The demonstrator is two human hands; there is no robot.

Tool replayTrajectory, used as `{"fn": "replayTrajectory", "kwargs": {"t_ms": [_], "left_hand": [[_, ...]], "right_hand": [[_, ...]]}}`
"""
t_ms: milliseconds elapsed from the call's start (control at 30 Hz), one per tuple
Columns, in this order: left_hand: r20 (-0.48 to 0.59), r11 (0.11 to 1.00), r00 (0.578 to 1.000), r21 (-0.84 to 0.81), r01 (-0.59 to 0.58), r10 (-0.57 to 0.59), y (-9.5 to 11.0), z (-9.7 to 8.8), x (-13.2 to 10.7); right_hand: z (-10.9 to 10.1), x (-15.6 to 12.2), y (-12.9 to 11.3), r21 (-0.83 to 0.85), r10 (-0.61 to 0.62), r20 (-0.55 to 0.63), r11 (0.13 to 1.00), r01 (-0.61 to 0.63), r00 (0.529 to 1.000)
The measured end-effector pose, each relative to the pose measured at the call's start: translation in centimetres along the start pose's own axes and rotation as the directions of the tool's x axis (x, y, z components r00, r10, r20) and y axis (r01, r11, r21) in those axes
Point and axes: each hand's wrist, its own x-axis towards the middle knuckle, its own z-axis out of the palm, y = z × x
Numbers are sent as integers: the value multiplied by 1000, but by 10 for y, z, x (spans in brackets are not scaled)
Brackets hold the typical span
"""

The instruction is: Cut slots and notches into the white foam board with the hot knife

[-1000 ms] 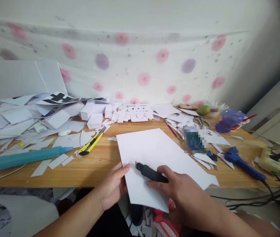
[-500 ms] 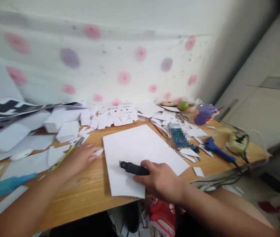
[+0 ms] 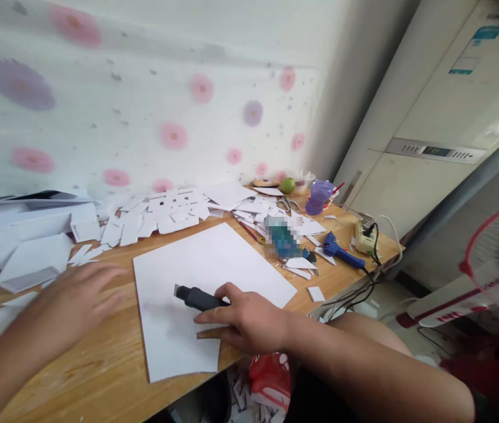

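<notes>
Sheet (image 3: pixel 208 264) lies flat on the surface (image 3: pixel 91 364) before you, slightly askew, its near end reaching about to the front edge — a spot likely chosen because it is within reach of both arms and clear of the clutter behind. Your right grip (image 3: pixel 249 317) is wrapped narrow around the knife (image 3: pixel 201 298), held low over the white face with the blade pointing left; the thumb and forefinger sit along the handle, which probably steadies the tip, and the blade seems just above the sheet rather than in it. Your left grip (image 3: pixel 82 294) is wide, fingers spread and holding nothing you can see, hanging beside the left edge and near the boxes (image 3: pixel 33 261); it is blurred, so whether it touches the surface you cannot tell. Cut pieces (image 3: pixel 174 214) are heaped along the wall, perhaps to leave you room in front. Scissors (image 3: pixel 288 204) rest among scraps at the back right. Nearer, the glue gun (image 3: pixel 341 251) lies right of the sheet, well apart from the blade — its place presumably set by its cord (image 3: pixel 370 282) and the nearby power strip (image 3: pixel 365 237).
</notes>
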Motion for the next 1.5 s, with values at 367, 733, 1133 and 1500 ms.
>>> {"fn": "replayTrajectory", "kwargs": {"t_ms": [367, 733, 1133, 1500], "left_hand": [[430, 977, 887, -191, -96, 171, 96, 6, 38], [458, 935, 838, -319, -157, 296, 71, 16, 29], [429, 937, 874, -340, -79, 230, 80, 14, 31], [341, 959, 926, -274, -68, 164, 94, 13, 22]], "right_hand": [[-6, 0, 11, 988, 391, -136, 121, 95, 910], [2, 17, 2, 935, 526, -288, 334, 117, 800], [26, 29, 4, 738, 373, -306, 674, -30, 876], [32, 50, -1, 443, 293, -472, 894, -64, 831]]}}
